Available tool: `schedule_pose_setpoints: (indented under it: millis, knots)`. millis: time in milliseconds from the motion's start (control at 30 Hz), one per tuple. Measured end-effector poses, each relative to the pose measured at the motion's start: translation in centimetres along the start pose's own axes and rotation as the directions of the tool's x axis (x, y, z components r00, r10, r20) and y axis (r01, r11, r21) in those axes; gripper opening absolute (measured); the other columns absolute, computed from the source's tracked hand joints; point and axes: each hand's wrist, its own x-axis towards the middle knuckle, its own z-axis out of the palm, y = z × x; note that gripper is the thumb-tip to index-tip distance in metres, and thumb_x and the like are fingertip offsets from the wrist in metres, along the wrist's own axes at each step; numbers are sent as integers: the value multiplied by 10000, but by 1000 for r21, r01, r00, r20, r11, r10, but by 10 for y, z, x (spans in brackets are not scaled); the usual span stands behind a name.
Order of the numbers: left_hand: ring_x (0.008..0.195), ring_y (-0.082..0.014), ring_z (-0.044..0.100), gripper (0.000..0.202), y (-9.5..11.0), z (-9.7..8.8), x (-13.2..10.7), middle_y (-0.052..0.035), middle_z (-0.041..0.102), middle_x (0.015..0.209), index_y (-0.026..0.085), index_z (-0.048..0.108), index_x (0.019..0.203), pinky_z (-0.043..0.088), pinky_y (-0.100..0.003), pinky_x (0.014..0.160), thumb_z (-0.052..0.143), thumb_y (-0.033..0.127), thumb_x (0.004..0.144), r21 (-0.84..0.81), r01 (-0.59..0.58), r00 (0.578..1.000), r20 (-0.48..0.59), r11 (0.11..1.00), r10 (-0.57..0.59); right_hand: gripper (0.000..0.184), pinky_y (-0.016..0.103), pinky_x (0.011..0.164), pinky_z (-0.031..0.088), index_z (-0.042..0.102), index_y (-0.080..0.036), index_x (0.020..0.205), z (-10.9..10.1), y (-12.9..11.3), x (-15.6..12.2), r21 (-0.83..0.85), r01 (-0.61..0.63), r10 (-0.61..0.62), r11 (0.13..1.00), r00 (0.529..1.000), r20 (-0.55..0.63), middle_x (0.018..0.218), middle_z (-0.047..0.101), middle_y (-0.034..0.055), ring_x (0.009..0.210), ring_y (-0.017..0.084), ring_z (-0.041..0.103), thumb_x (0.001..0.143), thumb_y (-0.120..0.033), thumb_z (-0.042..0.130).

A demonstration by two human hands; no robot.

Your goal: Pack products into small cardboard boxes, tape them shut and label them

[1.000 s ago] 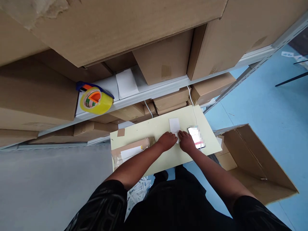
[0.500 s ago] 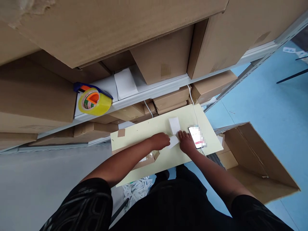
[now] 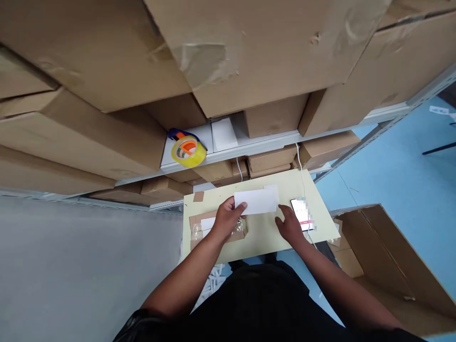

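My left hand (image 3: 227, 218) pinches the left end of a white paper slip (image 3: 257, 201), thumb on top, held over the pale yellow board (image 3: 265, 237). Just off the slip's right end is my right hand (image 3: 289, 225), thumb and index finger apart with nothing between them. Partly behind the slip lies another piece of white paper (image 3: 272, 189). Beneath my left wrist is a small cardboard box (image 3: 213, 232) with clear tape and a white label on it. A phone (image 3: 301, 213) with a lit screen lies right of my right hand, a white cable beside it.
Behind the board, a grey shelf (image 3: 274, 147) bears large cartons (image 3: 270, 57), a tape dispenser with a yellow tape roll (image 3: 196, 156) and a white paper stack (image 3: 224, 134). A big open carton (image 3: 388, 247) stands at right. Shredded white paper (image 3: 213, 284) lies below the board.
The white slip has been lifted and now shows at full length in my left hand. My right hand has come off the paper and opened. The camera view has shifted.
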Motion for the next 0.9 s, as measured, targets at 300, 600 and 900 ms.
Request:
schedule_pose_setpoints:
  millis: [300,600,900]
  knots:
    - [922,-214,695,525,6,-5,-54,-98,744,1101,175,693,1129,584,-303,709,821,513,747,-242,-42,992,-129,969,11,294,525,988,496,629,-225,1078,-66,-111,-33,206,318,-231,926,905,-358,1076,652,130,1095,315,601,874,-430,680]
    - [831,-191,686,490,15,17,-98,-61,758,960,169,713,1082,549,-309,764,855,482,733,-238,-89,991,-122,967,61,453,344,716,525,692,-174,1034,-63,-178,5,887,-216,-8,408,971,240,868,736,49,778,217,655,810,-564,739]
    - [840,-208,683,360,57,-26,-148,-79,743,882,159,744,922,530,-339,845,743,507,832,-131,-229,968,-135,965,211,320,269,579,446,717,-170,899,-100,-211,9,785,-309,-199,537,858,474,713,688,-1,614,158,576,709,-419,781]
